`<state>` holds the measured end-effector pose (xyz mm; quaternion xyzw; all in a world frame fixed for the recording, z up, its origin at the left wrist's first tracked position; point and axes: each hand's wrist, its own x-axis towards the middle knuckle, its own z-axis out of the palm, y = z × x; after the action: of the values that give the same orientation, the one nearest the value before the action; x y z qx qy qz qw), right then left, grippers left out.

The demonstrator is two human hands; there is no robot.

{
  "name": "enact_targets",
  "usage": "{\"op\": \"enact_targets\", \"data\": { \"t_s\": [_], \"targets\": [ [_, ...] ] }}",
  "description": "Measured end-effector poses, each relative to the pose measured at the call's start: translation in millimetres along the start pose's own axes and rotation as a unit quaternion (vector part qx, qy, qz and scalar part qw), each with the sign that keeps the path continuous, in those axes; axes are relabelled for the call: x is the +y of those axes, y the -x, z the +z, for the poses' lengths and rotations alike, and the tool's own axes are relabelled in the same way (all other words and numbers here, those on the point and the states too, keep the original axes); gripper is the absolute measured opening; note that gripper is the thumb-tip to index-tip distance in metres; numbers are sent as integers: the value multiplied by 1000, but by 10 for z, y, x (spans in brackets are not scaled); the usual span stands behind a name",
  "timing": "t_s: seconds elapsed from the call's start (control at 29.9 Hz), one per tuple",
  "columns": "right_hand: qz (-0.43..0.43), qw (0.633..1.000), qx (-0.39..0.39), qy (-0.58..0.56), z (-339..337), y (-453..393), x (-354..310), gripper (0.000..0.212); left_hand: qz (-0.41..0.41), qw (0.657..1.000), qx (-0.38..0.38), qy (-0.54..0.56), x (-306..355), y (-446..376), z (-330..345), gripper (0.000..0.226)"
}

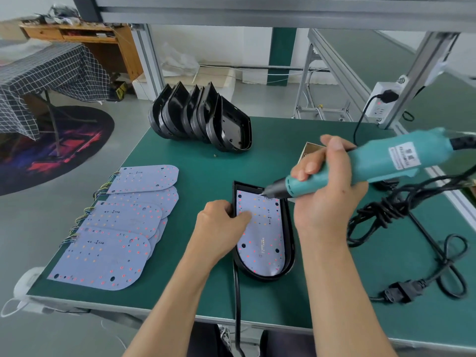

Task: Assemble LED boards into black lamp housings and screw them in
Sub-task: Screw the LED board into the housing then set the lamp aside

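- Two hands at work. Your right hand (327, 186) is wrapped round the teal electric screwdriver (360, 163), its bit tip down at the far end of the LED board (260, 228).
- Your left hand (219, 228) curls over the left rim of the black lamp housing (288, 243), thumb pressing on the board seated inside it.
- Housing lies flat on the green table (195, 181), near centre.
- Left: spare LED boards (116, 228), overlapping.
- Far: stack of empty housings (203, 117), on edge.
- Right: tangled black cord (401, 212), beside your right wrist.
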<state>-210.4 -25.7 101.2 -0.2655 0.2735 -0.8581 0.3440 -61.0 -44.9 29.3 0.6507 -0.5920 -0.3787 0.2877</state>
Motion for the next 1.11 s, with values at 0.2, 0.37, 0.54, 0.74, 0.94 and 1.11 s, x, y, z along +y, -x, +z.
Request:
{"op": "enact_targets", "data": {
  "t_s": [0.2,0.37,0.54,0.74,0.94,1.11],
  "targets": [
    [111,984,52,-129,-604,-5,-81,21,19,995,95,-27,117,-4,-155,49],
    [159,974,93,-136,-939,70,-4,24,229,953,198,9,617,-125,-109,8],
    [164,967,132,-145,-958,45,6,29,336,917,-20,-213,1139,-475,433,11],
    [172,963,125,-166,-1013,88,19,24,373,786,-105,-482,1322,-690,904,19],
    [173,963,113,-174,-1032,101,28,20,363,738,-118,-556,1437,-731,1021,27],
    [174,962,119,-173,-1032,104,25,19,361,725,-134,-571,1449,-751,1059,21]
  ]
}}
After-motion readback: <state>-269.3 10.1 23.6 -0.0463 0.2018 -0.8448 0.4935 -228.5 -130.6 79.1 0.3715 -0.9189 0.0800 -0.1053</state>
